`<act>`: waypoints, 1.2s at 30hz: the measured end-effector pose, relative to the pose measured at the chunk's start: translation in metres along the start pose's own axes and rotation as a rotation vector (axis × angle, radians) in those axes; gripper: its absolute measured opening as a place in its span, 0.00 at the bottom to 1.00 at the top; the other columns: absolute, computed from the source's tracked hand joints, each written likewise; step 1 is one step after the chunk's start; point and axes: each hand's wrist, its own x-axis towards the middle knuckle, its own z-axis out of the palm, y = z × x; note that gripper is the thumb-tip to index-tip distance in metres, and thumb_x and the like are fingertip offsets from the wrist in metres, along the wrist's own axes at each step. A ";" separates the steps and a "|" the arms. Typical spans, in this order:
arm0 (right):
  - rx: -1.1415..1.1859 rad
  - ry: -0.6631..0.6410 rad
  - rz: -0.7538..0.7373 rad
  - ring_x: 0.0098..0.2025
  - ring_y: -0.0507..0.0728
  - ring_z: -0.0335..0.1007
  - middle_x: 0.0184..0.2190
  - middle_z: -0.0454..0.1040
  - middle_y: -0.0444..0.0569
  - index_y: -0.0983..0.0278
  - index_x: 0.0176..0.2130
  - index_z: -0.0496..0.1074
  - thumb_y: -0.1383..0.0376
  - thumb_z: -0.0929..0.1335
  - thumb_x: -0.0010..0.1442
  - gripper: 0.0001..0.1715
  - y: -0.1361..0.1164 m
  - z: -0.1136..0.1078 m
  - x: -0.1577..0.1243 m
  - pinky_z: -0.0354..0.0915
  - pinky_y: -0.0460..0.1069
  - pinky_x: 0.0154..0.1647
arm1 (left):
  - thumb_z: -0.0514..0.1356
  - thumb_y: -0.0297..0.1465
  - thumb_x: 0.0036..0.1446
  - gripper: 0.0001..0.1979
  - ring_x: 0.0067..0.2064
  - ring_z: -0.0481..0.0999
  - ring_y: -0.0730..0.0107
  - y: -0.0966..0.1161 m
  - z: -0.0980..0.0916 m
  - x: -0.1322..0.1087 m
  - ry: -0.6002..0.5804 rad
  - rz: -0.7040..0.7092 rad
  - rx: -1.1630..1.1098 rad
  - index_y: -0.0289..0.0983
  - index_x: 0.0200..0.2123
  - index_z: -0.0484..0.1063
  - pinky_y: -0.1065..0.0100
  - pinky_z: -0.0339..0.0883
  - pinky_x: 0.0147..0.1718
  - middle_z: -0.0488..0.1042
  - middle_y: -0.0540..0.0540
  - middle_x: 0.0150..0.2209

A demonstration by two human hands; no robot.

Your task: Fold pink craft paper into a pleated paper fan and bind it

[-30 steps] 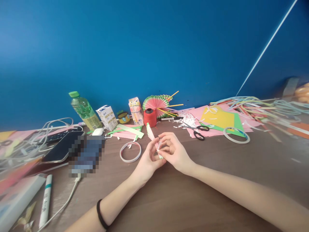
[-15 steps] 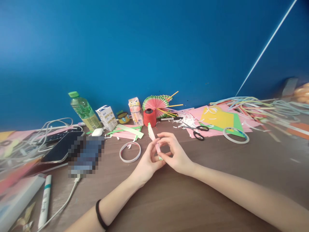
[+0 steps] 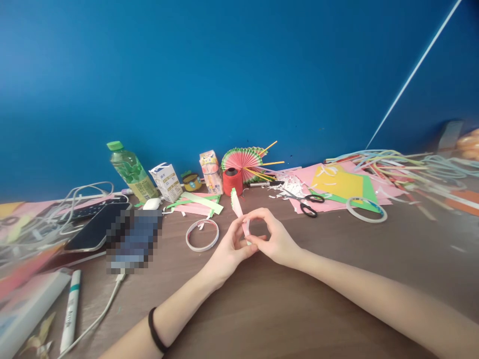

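Note:
Between my hands is a narrow folded strip of pink paper [image 3: 237,205] with green edges, its upper end sticking up and leaning left. My left hand [image 3: 230,248] grips it from the left, thumb below and fingers behind. From the right, my right hand [image 3: 275,239] pinches it, fingertips at its middle and thumb near its lower end. Part of the strip is hidden by my fingers. Just beyond it stands a red spool of thread [image 3: 232,183], and behind that a pleated pink and green paper fan [image 3: 242,160] with yellow sticks.
Left of my hands lies a tape roll [image 3: 202,235]. Black scissors [image 3: 310,205] and another tape roll [image 3: 366,210] lie to the right, by coloured paper [image 3: 339,185]. A green bottle [image 3: 132,172], a small carton [image 3: 166,182], phones and a marker [image 3: 70,311] are at the left.
My right fingers have closed a little and shifted slightly along the paper strip. The strip's upper end has swung slightly right. The things on the table stay where they were.

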 end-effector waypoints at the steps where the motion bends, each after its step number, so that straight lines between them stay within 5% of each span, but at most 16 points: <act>1: -0.009 0.011 0.021 0.44 0.57 0.64 0.39 0.66 0.47 0.57 0.41 0.63 0.72 0.65 0.49 0.19 0.000 0.000 0.000 0.66 0.55 0.42 | 0.63 0.27 0.47 0.27 0.50 0.69 0.57 0.000 0.000 0.000 0.007 -0.001 0.002 0.45 0.51 0.61 0.61 0.63 0.49 0.53 0.44 0.61; 12: 0.050 0.049 0.088 0.37 0.53 0.67 0.32 0.69 0.44 0.60 0.34 0.64 0.67 0.65 0.54 0.04 -0.006 -0.004 0.004 0.64 0.51 0.42 | 0.63 0.22 0.45 0.30 0.46 0.73 0.60 -0.003 0.002 -0.001 -0.050 -0.050 -0.036 0.47 0.52 0.60 0.64 0.67 0.43 0.53 0.44 0.61; 24: -0.050 0.080 0.058 0.37 0.53 0.65 0.32 0.68 0.44 0.60 0.32 0.65 0.68 0.65 0.53 0.04 -0.005 -0.003 0.006 0.63 0.50 0.39 | 0.63 0.23 0.46 0.29 0.45 0.74 0.58 0.000 0.006 -0.002 -0.071 -0.041 0.001 0.50 0.51 0.63 0.65 0.67 0.40 0.46 0.45 0.63; 36: -0.037 0.068 0.059 0.36 0.53 0.65 0.31 0.67 0.44 0.60 0.32 0.66 0.69 0.65 0.53 0.04 -0.001 -0.002 0.004 0.63 0.51 0.39 | 0.61 0.20 0.47 0.39 0.45 0.74 0.63 0.000 0.005 -0.002 -0.124 -0.025 -0.027 0.58 0.56 0.52 0.70 0.68 0.39 0.45 0.48 0.64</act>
